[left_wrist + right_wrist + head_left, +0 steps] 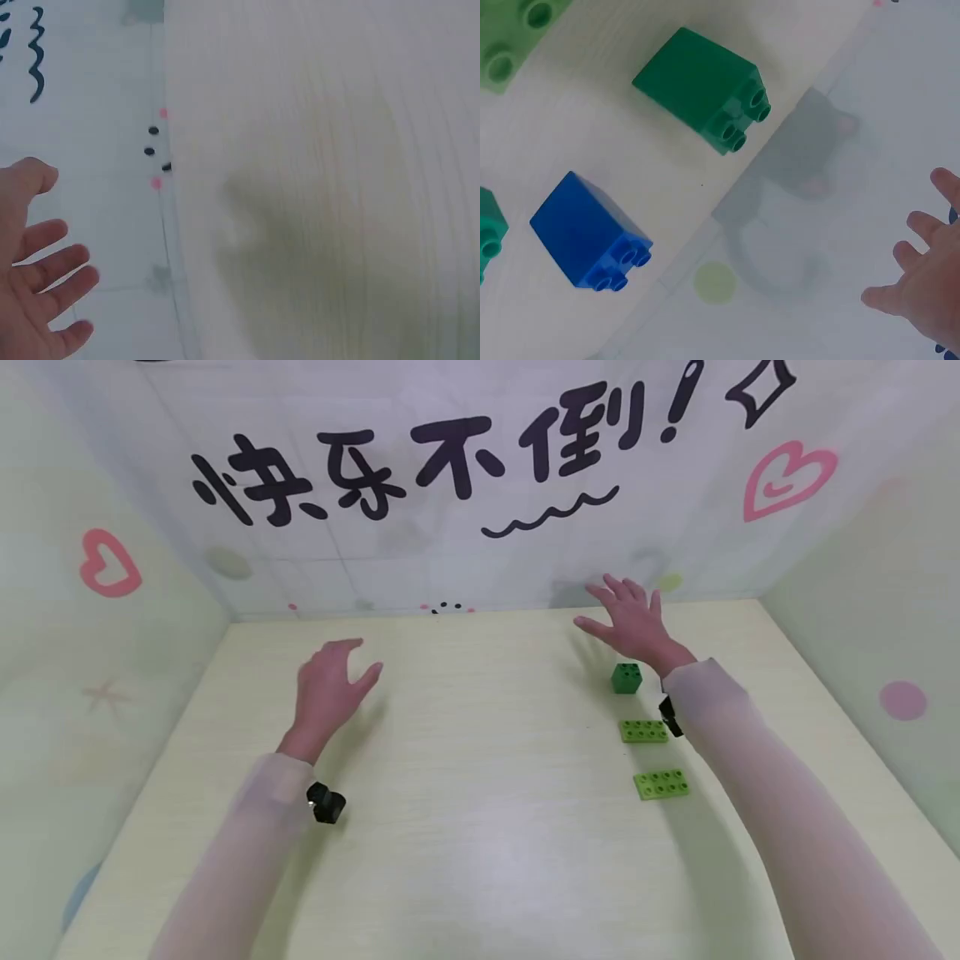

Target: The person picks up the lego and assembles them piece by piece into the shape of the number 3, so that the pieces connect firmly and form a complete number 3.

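Both hands hover empty over a pale wooden table (480, 827). My left hand (330, 681) is on the left with fingers loosely spread; in the left wrist view the left hand (37, 270) shows an open palm. My right hand (633, 622) is spread near the back wall, just beyond a dark green cube brick (626, 678). Two light green flat bricks (643, 731) (661, 783) lie nearer me. The right wrist view shows the dark green brick (701, 86), a blue brick (589, 232), a light green brick (510, 37) and my right hand (922, 292) spread open. The blue brick does not show in the head view.
Walls close the table in at the back (480, 527), left (90, 635) and right (862, 635). Another green brick (487, 229) peeks in at the left edge of the right wrist view. Bare tabletop (337, 187) lies under my left hand.
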The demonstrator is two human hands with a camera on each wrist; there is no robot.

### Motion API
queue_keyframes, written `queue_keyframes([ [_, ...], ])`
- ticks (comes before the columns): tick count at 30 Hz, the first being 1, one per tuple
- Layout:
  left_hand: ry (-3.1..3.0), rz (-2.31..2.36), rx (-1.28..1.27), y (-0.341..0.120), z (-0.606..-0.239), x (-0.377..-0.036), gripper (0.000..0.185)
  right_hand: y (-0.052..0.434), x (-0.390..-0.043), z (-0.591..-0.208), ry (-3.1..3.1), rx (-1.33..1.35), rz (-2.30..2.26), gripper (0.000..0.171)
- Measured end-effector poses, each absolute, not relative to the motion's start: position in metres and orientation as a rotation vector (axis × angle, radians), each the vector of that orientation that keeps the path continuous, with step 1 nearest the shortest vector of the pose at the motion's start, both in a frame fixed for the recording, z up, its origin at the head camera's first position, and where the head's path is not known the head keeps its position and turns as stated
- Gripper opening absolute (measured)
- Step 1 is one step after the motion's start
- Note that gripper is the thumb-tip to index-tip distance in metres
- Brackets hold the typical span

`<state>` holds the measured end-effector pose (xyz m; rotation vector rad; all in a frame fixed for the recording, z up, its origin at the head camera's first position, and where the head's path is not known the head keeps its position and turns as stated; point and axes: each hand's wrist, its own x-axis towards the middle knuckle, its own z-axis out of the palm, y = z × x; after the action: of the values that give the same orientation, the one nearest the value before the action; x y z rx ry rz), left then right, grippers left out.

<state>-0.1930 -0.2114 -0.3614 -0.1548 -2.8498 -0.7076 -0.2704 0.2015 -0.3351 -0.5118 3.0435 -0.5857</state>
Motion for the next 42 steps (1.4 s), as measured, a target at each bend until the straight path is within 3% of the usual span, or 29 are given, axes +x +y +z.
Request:
queue_keyframes([
  [3,-2.828,-0.842,-0.249,-0.187,-0.361,-0.189,0.039,0.212,-0.262,-0.331,3.056,-0.532,-0.623,0.063],
  [9,-2.846,-1.084,-0.355,-0.131,-0.367,-0.179,0.026,0.233,-0.241,-0.325,3.052,-0.515,-0.688,0.048],
  [27,-3.020,-1.376,-0.730,0.005,-0.404,-0.142,0.021,0.268,-0.206,-0.341,2.901,-0.458,-0.822,0.039],
  [36,-3.046,-1.456,-0.846,0.052,-0.412,-0.127,0.018,0.267,-0.208,-0.353,2.865,-0.498,-0.803,0.040],
  [42,-3.114,-1.317,-0.837,0.076,-0.416,-0.122,0.026,0.269,-0.216,-0.361,2.849,-0.544,-0.754,0.042],
])
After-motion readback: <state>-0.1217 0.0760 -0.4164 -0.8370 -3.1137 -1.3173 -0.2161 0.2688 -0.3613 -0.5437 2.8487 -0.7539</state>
